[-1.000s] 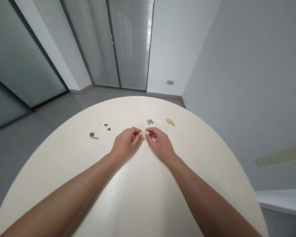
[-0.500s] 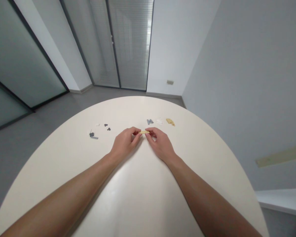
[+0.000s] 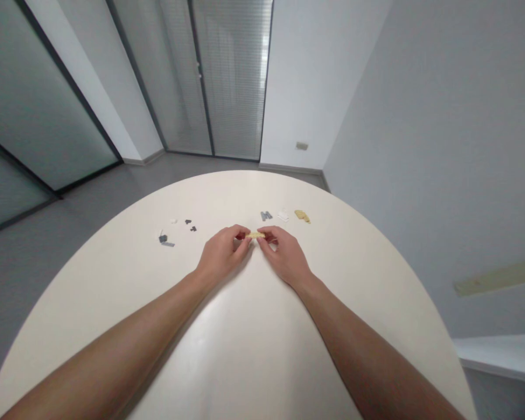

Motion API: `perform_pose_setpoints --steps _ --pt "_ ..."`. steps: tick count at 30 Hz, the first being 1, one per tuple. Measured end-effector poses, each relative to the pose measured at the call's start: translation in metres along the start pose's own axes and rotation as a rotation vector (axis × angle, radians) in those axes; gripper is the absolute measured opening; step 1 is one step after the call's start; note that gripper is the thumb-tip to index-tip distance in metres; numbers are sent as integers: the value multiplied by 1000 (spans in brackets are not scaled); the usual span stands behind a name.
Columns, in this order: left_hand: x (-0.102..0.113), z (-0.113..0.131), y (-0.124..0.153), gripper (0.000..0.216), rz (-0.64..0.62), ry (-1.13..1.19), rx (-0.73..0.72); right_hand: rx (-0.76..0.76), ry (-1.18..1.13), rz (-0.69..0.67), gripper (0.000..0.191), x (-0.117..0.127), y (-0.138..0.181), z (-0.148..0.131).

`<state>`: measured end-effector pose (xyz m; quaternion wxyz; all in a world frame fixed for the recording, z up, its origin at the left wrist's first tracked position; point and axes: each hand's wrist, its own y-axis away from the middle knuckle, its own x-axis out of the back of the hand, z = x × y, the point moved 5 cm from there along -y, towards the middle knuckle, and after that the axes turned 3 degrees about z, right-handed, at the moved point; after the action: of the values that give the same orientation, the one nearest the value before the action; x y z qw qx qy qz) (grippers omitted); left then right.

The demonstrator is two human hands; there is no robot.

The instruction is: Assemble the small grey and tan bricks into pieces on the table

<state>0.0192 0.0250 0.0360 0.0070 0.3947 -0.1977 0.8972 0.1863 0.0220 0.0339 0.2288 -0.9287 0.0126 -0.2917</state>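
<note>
Between my two hands is a small, flat yellow piece (image 3: 255, 235) that looks like a toy building plate. My left hand (image 3: 224, 249) pinches its left end between thumb and fingers. The right end is pinched by my right hand (image 3: 284, 251). Fingertips hide both ends of the piece, and its fine detail is too small to make out. Just beyond my right hand lie grey pieces (image 3: 266, 216), white pieces (image 3: 283, 216) and a small heap of yellow pieces (image 3: 302, 216).
All this is on a round white table (image 3: 245, 350). To the left lie small black pieces (image 3: 193, 228), a dark grey cluster (image 3: 163, 238) with a long grey piece (image 3: 168, 244), and a white piece (image 3: 174, 221). Glass doors (image 3: 231, 81) stand behind the table.
Both hands stay in the same place with the yellow piece between them. The piece appears tilted very slightly; nothing else has visibly moved.
</note>
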Motion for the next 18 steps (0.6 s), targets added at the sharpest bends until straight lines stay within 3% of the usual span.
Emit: perform_pose_setpoints --steps 18 --pt "0 0 0 18 -10 1 9 -16 -11 -34 14 0 1 -1"
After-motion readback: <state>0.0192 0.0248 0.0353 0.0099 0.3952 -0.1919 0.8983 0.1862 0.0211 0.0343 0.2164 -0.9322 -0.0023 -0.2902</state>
